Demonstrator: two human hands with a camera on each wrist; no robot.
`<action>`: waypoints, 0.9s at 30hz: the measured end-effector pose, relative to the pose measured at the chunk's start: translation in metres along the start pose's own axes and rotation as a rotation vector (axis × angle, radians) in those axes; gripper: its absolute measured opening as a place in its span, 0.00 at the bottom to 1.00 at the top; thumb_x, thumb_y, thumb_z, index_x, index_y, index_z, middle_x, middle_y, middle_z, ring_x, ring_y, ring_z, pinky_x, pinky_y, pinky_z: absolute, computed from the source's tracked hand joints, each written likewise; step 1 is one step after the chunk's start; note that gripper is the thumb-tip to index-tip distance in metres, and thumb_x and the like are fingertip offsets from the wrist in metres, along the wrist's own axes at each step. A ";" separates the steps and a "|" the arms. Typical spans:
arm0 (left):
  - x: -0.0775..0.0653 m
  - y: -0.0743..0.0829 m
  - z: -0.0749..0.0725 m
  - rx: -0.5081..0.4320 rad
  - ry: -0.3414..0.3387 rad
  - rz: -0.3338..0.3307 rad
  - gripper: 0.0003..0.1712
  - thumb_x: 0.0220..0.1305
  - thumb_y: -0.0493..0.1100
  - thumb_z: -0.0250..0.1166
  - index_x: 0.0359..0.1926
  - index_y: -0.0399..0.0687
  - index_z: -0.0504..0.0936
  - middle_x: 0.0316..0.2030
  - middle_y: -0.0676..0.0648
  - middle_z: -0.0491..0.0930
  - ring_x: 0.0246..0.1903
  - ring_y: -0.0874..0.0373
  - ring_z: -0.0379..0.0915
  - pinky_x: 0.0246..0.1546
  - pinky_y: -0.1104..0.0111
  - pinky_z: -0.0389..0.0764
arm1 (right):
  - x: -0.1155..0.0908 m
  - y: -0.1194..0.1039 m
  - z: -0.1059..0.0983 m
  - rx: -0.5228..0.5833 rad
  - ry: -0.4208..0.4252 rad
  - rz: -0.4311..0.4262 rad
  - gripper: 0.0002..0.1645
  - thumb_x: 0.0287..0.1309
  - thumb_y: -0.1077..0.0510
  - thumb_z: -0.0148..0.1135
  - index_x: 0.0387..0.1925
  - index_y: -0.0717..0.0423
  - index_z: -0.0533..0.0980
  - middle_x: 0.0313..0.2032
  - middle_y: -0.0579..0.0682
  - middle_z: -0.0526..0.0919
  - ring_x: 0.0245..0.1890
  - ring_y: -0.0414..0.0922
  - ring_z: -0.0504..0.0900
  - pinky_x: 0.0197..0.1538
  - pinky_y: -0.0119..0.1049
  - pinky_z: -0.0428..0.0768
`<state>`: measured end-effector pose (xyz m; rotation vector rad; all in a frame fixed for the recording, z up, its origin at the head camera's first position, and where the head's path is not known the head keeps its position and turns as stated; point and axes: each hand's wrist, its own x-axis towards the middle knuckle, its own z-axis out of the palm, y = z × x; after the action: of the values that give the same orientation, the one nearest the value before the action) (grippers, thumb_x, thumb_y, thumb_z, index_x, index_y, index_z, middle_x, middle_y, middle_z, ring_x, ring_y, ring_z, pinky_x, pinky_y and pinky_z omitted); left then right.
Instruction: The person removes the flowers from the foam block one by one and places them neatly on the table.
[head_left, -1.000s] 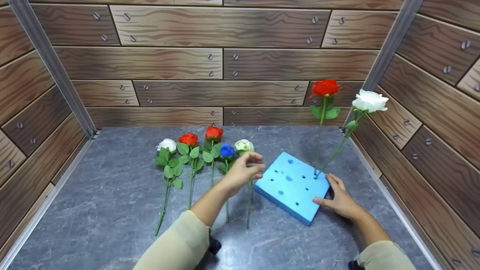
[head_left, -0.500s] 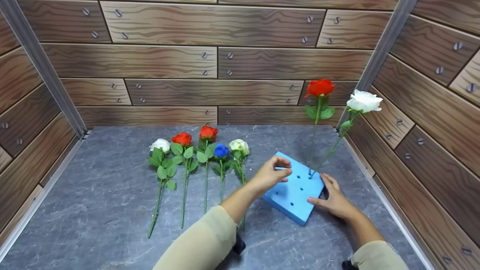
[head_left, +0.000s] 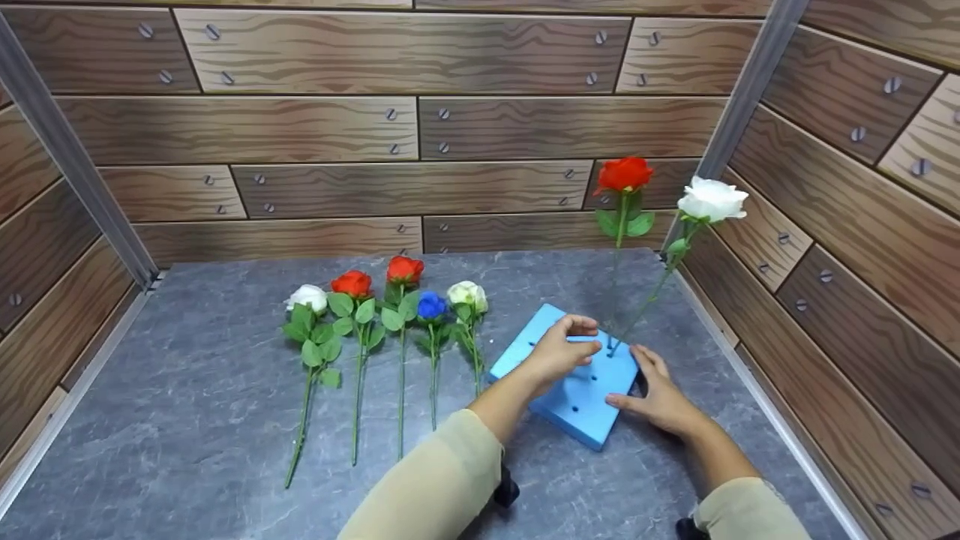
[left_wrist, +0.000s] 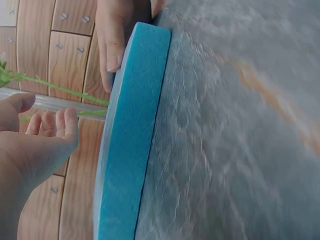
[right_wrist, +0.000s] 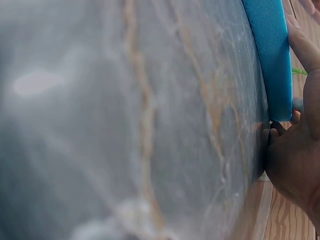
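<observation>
A blue foam block (head_left: 577,397) with holes in its top lies on the grey table. Standing in its far right part are a red rose (head_left: 625,174), upright, and a white rose (head_left: 712,199), leaning right. My right hand (head_left: 660,397) grips the block's right side, thumb on the top edge and fingers around the far corner. Over the block hovers my left hand (head_left: 566,352), fingers loosely curved and thumb apart. In the left wrist view that hand (left_wrist: 42,137) has nothing between its fingers; the green stems (left_wrist: 65,89) pass beyond it.
Left of the block several roses lie in a row, stems toward me: a white rose (head_left: 307,298), two red roses (head_left: 352,283), a blue rose (head_left: 431,305) and a cream rose (head_left: 468,295). Wood-patterned walls (head_left: 322,131) enclose the table.
My left hand has moved right, from over the cream rose to over the foam block. My right hand keeps its hold on the block. The head view has shifted slightly.
</observation>
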<state>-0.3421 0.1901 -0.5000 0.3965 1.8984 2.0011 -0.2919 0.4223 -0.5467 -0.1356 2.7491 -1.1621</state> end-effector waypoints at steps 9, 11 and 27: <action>0.019 -0.005 0.015 -0.049 -0.041 -0.005 0.21 0.77 0.38 0.67 0.66 0.56 0.78 0.69 0.43 0.76 0.62 0.53 0.80 0.71 0.50 0.83 | 0.000 0.003 0.000 -0.004 0.006 -0.007 0.74 0.65 0.37 0.75 0.88 0.61 0.36 0.85 0.70 0.31 0.85 0.75 0.36 0.84 0.78 0.45; 0.022 -0.008 0.020 -0.048 -0.050 -0.003 0.21 0.77 0.37 0.67 0.66 0.57 0.77 0.70 0.44 0.76 0.64 0.53 0.79 0.72 0.50 0.83 | 0.001 0.004 0.001 -0.008 0.011 -0.010 0.74 0.65 0.37 0.76 0.88 0.62 0.36 0.85 0.70 0.32 0.85 0.74 0.36 0.85 0.77 0.45; 0.022 -0.021 0.035 0.169 -0.101 -0.049 0.33 0.81 0.41 0.64 0.80 0.62 0.68 0.78 0.55 0.70 0.78 0.52 0.66 0.72 0.54 0.81 | -0.002 0.004 0.001 0.012 0.016 -0.021 0.73 0.65 0.38 0.76 0.88 0.62 0.37 0.85 0.69 0.32 0.85 0.75 0.36 0.85 0.77 0.44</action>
<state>-0.3458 0.2320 -0.5196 0.4813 1.9997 1.7623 -0.2899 0.4242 -0.5501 -0.1546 2.7600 -1.1903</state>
